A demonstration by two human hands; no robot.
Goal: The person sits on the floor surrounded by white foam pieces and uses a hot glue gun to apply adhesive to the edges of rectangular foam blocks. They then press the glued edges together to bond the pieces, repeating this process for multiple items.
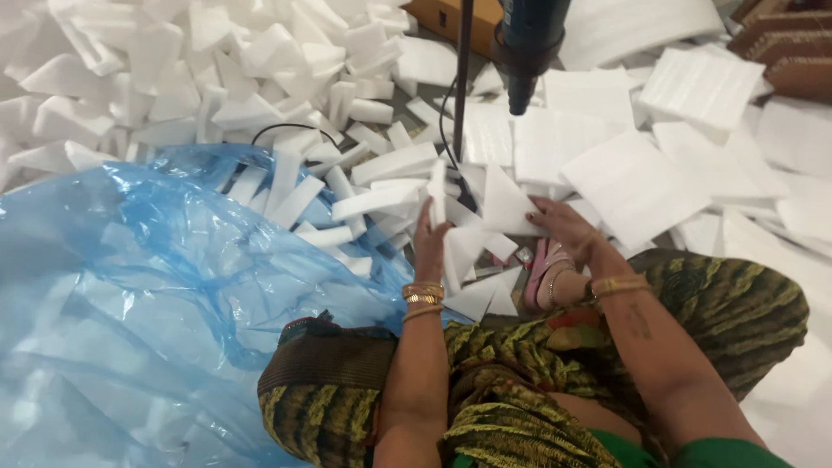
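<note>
I sit on the floor among white foam pieces. My left hand (429, 243) is closed around an upright white foam strip (438, 192) in the heap before me. My right hand (565, 227) grips a flat white triangular foam piece (505, 204) by its right edge. Both wrists carry gold bangles. More triangular foam pieces (481, 295) lie between my hands, near my foot in a pink sandal (544, 276).
A large blue plastic bag (130, 295) holding foam pieces fills the left. A heap of foam wedges (217, 69) lies at the back left, flat foam sheets (637, 182) at the right. A dark tool (529, 43) on a stand (464, 87) with a black cable stands ahead.
</note>
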